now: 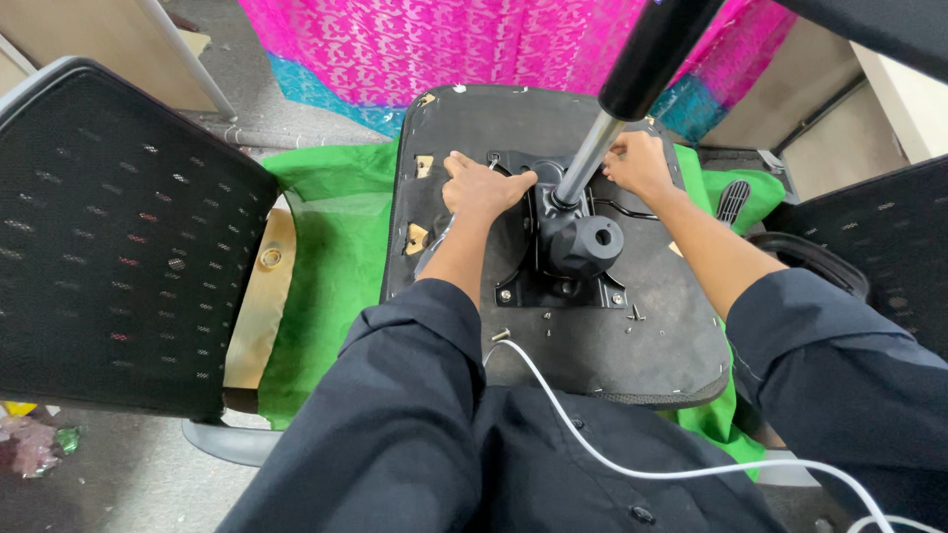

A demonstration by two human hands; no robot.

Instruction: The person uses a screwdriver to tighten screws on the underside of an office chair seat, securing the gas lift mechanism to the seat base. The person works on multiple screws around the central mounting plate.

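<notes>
- I'm looking down at a grey floor with a green cloth (336, 247) spread over it and a pink patterned fabric (444, 44) with a blue edge hanging at the top.
- On the cloth lies an upturned chair seat (652, 336), its flat black underside facing me, edges a bit frayed.
- Bolted to the middle of it I see a black metal mechanism plate (568, 286), with a silver gas cylinder (590, 158) rising from its hub into a black sleeve.
- My left hand (482, 188) rests on the plate's upper left corner, fingers curled down; I can't tell whether they pinch anything.
- My right hand (640, 163) sits just right of the cylinder, fingers bent onto the seat; its grip is hidden from me.
- Small loose screws (632, 316) lie near the plate's lower edge.
- A black mesh chair back (109, 237) stands at left.
- A white cable (592, 444) trails across my dark shirt.
</notes>
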